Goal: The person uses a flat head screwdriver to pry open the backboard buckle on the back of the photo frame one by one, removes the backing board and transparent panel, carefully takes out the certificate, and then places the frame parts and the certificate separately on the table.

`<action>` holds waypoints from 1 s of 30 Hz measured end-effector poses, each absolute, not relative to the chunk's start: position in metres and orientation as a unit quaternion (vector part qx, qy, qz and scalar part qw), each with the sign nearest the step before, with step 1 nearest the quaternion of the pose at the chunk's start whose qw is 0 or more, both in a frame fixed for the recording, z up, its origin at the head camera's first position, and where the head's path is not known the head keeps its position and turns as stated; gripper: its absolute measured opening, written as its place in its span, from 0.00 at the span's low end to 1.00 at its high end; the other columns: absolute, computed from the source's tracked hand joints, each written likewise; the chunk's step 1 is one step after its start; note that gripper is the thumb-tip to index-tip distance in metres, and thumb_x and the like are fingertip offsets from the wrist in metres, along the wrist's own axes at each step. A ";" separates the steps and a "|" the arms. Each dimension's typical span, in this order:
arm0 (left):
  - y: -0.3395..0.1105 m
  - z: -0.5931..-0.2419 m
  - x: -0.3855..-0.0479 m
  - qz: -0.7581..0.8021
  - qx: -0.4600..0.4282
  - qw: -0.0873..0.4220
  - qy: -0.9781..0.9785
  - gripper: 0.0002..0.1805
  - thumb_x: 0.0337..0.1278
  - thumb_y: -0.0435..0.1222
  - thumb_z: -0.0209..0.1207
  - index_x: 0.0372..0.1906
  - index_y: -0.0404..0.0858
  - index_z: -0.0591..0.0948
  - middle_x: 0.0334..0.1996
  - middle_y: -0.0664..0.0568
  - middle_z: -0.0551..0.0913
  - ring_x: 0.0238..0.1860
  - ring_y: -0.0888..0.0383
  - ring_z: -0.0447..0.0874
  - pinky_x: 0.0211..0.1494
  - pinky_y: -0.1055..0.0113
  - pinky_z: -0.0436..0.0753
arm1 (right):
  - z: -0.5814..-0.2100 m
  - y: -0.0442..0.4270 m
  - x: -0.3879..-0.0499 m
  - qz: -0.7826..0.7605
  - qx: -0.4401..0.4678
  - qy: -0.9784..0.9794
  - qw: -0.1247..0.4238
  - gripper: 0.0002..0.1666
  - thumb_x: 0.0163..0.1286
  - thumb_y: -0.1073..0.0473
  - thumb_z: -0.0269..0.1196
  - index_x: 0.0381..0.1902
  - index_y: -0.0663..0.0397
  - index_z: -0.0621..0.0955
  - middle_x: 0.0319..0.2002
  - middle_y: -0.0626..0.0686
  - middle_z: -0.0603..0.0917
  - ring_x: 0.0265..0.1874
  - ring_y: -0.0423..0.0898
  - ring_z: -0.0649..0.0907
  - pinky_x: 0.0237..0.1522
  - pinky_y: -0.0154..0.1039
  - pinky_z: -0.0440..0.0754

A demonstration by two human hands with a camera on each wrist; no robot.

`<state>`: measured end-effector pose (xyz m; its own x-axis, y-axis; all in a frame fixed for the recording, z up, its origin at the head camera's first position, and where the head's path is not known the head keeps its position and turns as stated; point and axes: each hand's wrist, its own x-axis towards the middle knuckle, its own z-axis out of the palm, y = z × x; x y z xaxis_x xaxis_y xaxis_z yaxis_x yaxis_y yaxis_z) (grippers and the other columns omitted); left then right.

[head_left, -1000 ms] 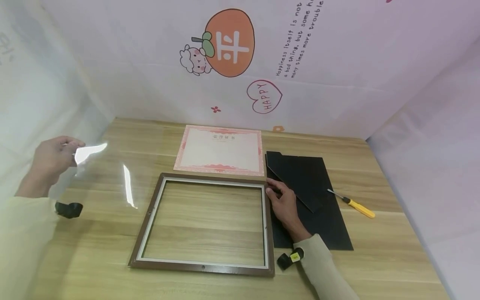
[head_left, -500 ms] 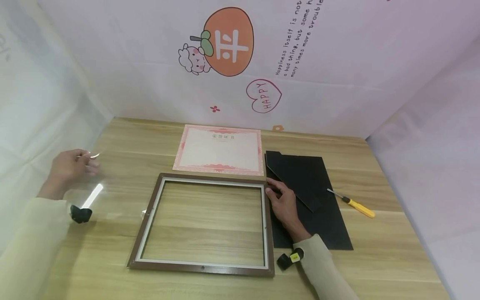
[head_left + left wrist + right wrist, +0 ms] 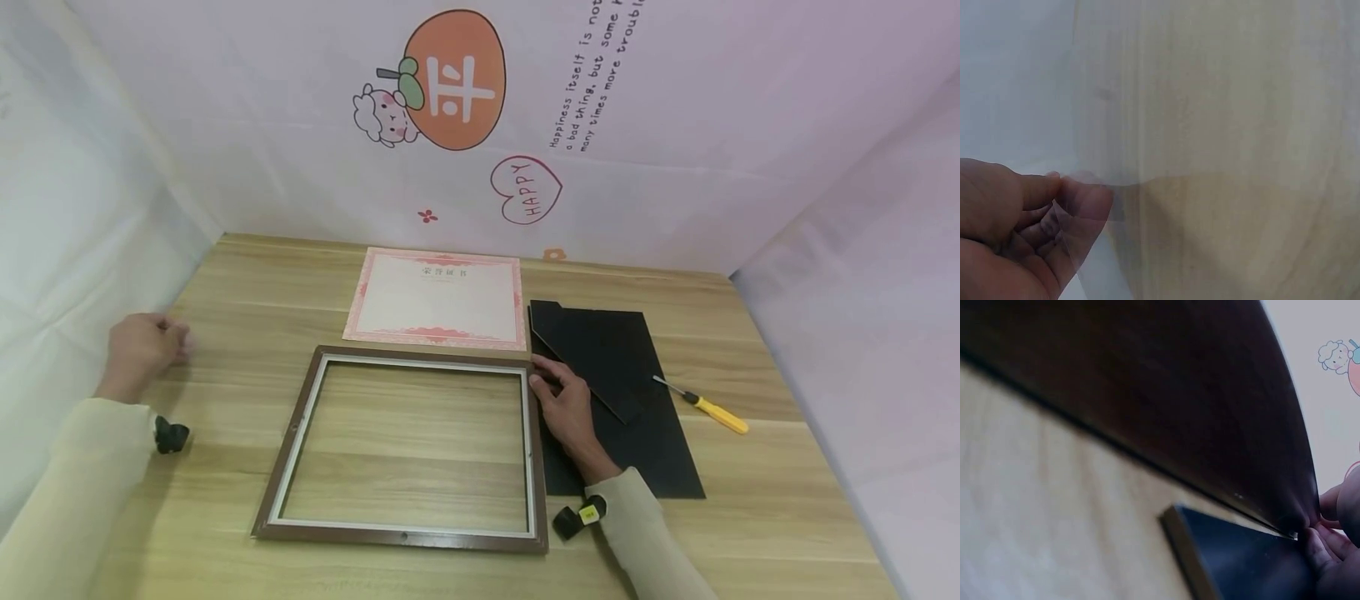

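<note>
On the left, my left hand (image 3: 146,354) is raised over the table and pinches the edge of a clear plastic sheet (image 3: 1210,144) between thumb and fingers. The sheet is nearly invisible in the head view. A brown picture frame (image 3: 450,541) with a silver inner lip lies flat in the middle. Its far right corner is held by my right hand (image 3: 566,408), thumb on the side and fingers at the far edge. In the right wrist view, fingertips (image 3: 1317,547) touch that corner beside the frame's dark side (image 3: 1210,412).
Behind the frame lies a pink-bordered certificate (image 3: 435,300). A black backing board (image 3: 618,350) with a stand flap is on the right, partly under my right wrist. Past it rests a yellow-handled screwdriver (image 3: 720,414). White printed cloth (image 3: 300,125) encloses the table's back and sides.
My left hand has moved right and lower with the clear sheet, whose bright reflections are gone from the head view. My right hand and the frame have stayed in place.
</note>
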<state>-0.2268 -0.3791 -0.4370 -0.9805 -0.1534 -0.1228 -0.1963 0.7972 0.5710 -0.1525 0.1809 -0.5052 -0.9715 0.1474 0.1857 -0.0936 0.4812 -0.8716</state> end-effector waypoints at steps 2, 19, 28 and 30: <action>-0.379 -0.438 -0.227 0.287 -0.094 0.023 0.953 0.19 0.72 0.35 0.47 0.42 0.20 0.79 0.21 0.43 0.87 0.21 0.60 0.84 0.24 0.72 0.78 | -0.505 0.181 -0.153 0.510 -0.019 -0.852 0.117 0.20 0.70 0.66 0.62 0.59 0.55 0.81 0.52 0.58 0.83 0.51 0.50 0.82 0.49 0.38 0.82; -0.379 -0.449 -0.230 0.222 -0.119 -0.021 0.968 0.19 0.65 0.39 0.56 0.42 0.23 0.82 0.40 0.30 0.84 0.45 0.30 0.77 0.51 0.42 0.74 | -0.505 0.181 -0.152 0.507 -0.022 -0.853 0.120 0.20 0.69 0.66 0.62 0.59 0.54 0.81 0.52 0.58 0.83 0.50 0.49 0.81 0.48 0.37 0.81; -0.380 -0.453 -0.232 0.218 -0.133 -0.018 0.967 0.19 0.66 0.39 0.56 0.41 0.23 0.82 0.42 0.29 0.83 0.48 0.27 0.74 0.56 0.41 0.69 | -0.503 0.180 -0.152 0.511 -0.030 -0.852 0.108 0.20 0.70 0.65 0.61 0.59 0.55 0.81 0.53 0.58 0.83 0.51 0.49 0.81 0.51 0.43 0.82; -0.380 -0.453 -0.231 0.217 -0.133 -0.018 0.967 0.18 0.65 0.39 0.57 0.40 0.23 0.82 0.42 0.28 0.83 0.48 0.27 0.73 0.55 0.41 0.69 | -0.503 0.180 -0.152 0.512 -0.029 -0.852 0.107 0.20 0.70 0.66 0.62 0.59 0.55 0.81 0.54 0.58 0.83 0.52 0.50 0.81 0.52 0.45 0.82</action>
<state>-0.2314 -0.3804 -0.4531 -0.9641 -0.2646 -0.0224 -0.2487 0.8704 0.4250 -0.1517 0.1799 -0.5029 -0.9754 0.1595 0.1521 -0.0593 0.4746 -0.8782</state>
